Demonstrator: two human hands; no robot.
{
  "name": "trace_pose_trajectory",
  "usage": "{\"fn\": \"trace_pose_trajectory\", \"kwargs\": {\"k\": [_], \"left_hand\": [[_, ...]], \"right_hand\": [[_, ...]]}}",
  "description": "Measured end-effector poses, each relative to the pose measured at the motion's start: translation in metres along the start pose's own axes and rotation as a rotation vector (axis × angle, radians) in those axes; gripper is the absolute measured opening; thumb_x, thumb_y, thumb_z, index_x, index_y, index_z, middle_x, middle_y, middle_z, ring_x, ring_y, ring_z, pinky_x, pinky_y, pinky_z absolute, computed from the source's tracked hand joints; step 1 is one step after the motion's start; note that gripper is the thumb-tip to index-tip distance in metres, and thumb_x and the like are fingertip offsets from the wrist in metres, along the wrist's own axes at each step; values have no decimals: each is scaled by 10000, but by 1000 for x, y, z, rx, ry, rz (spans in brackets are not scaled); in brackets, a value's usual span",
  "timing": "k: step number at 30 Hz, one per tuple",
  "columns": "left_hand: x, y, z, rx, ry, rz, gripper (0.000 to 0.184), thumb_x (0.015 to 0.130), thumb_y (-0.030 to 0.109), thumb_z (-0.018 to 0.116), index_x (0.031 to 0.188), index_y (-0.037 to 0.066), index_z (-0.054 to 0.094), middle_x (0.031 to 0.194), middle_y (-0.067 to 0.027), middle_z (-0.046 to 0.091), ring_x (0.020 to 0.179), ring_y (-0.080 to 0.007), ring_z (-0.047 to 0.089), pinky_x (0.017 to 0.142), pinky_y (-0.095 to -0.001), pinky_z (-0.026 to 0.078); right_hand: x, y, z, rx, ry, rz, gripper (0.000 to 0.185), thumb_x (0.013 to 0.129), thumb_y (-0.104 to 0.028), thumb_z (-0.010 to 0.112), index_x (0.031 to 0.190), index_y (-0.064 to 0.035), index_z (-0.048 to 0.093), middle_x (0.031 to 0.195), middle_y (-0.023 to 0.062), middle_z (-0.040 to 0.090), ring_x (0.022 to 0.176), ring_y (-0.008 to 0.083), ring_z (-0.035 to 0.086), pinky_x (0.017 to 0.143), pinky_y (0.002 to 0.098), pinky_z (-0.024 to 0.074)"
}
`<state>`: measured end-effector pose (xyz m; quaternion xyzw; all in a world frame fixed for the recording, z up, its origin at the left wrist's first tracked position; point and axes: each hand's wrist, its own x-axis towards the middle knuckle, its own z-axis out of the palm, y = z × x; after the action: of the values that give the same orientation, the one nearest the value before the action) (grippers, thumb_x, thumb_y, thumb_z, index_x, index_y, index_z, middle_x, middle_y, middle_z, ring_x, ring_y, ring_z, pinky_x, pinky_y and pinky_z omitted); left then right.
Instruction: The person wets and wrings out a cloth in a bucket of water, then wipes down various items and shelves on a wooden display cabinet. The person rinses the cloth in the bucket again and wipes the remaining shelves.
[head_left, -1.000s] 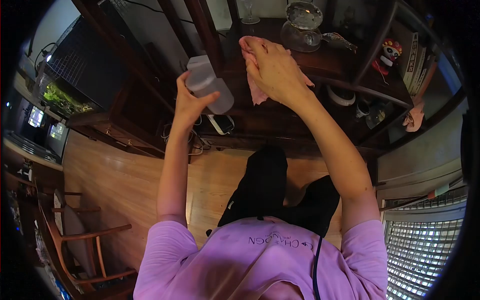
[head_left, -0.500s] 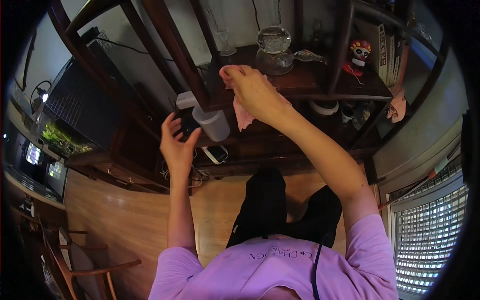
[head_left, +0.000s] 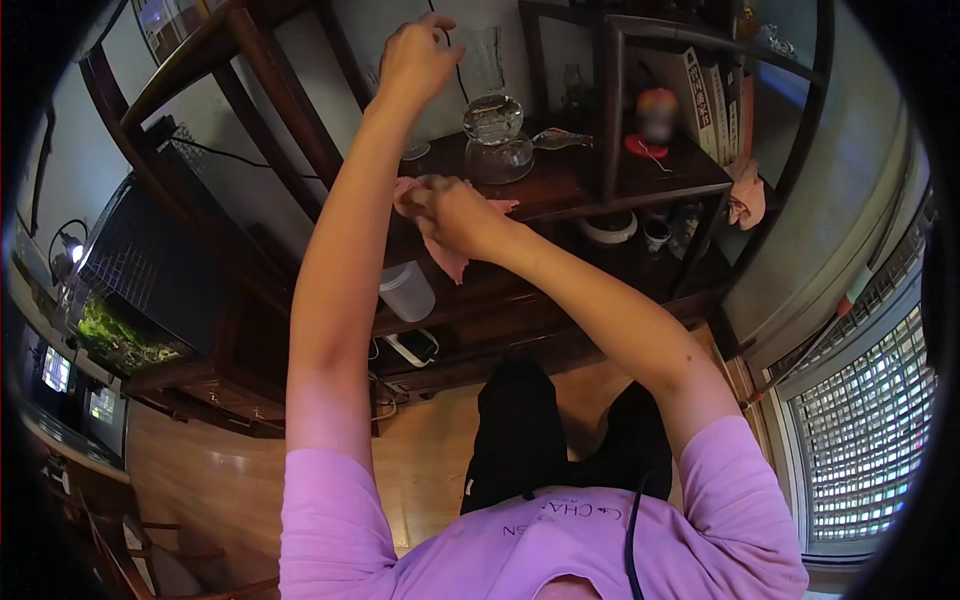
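My right hand (head_left: 462, 218) is closed on a pink cloth (head_left: 449, 262) at the front edge of the dark wooden shelf (head_left: 560, 200). Part of the cloth hangs below that edge. My left hand (head_left: 415, 65) is raised above the shelf, fingers curved and apart, with nothing visible in it. Behind the left wrist stands a stemmed glass, mostly hidden; its round base (head_left: 415, 150) shows on the shelf. To the right is a clear glass vase (head_left: 500, 160) with a ball-shaped middle, and beside it a glass fish-like ornament (head_left: 563, 139).
A red figurine (head_left: 655, 120) and upright books (head_left: 705, 105) stand to the right. Below are a whitish plastic container (head_left: 408, 292), a white device (head_left: 412, 347) and a white bowl (head_left: 608, 228). Another pink cloth (head_left: 746, 195) hangs at the right; a fish tank (head_left: 120, 330) is at left.
My left hand has risen from beside the plastic container to near the stemmed glass. My right hand still grips the pink cloth on the shelf edge. The view has shifted.
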<state>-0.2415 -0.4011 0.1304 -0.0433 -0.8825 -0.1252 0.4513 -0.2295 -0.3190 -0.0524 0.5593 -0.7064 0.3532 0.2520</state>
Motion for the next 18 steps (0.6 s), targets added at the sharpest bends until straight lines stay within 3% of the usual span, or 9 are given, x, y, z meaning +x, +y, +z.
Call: {"fn": "trace_pose_trajectory", "kwargs": {"k": [5, 7, 9, 12, 15, 18], "left_hand": [[56, -40, 74, 236, -52, 138, 452, 774, 339, 761, 1162, 134, 653, 1030, -160, 674, 935, -313, 654, 850, -398, 513], [65, -40, 79, 278, -97, 180, 457, 765, 353, 775, 1145, 128, 656, 1002, -162, 679, 945, -297, 662, 863, -377, 516], [71, -42, 83, 43, -326, 21, 394, 754, 359, 790, 1039, 105, 691, 916, -138, 695, 895, -256, 676, 799, -371, 525], [81, -44, 87, -37, -477, -134, 324, 754, 352, 793, 918, 86, 705, 820, -98, 699, 812, -223, 682, 725, -373, 521], [83, -45, 83, 39, -438, -68, 277, 754, 340, 796, 858, 99, 709, 755, -56, 692, 737, -200, 675, 669, -372, 512], [81, -41, 63, 81, -416, -8, 259, 762, 365, 782, 878, 142, 717, 793, -25, 699, 790, -196, 674, 700, -374, 509]], "right_hand": [[-16, -9, -22, 99, 34, 16, 239, 829, -145, 611, 1042, -36, 615, 1019, 192, 595, 935, 376, 595, 817, 477, 484], [-14, -11, -24, 63, -64, 49, 239, 879, -128, 591, 1113, -90, 623, 1082, 164, 602, 1017, 392, 575, 904, 488, 457], [-14, -9, -25, 105, -41, 32, 234, 880, -126, 588, 1108, -88, 624, 1079, 162, 605, 1012, 392, 576, 897, 489, 457], [-13, -7, -21, 124, -60, 44, 231, 876, -128, 593, 1102, -93, 627, 1078, 160, 606, 1005, 390, 577, 893, 487, 457], [-16, -6, -22, 161, 3, 26, 220, 844, -136, 594, 1057, -86, 617, 1042, 169, 588, 954, 370, 582, 840, 460, 479], [-16, -5, -20, 111, 18, -34, 229, 834, -132, 605, 1061, -99, 611, 1025, 148, 593, 945, 358, 586, 837, 456, 482]]}}
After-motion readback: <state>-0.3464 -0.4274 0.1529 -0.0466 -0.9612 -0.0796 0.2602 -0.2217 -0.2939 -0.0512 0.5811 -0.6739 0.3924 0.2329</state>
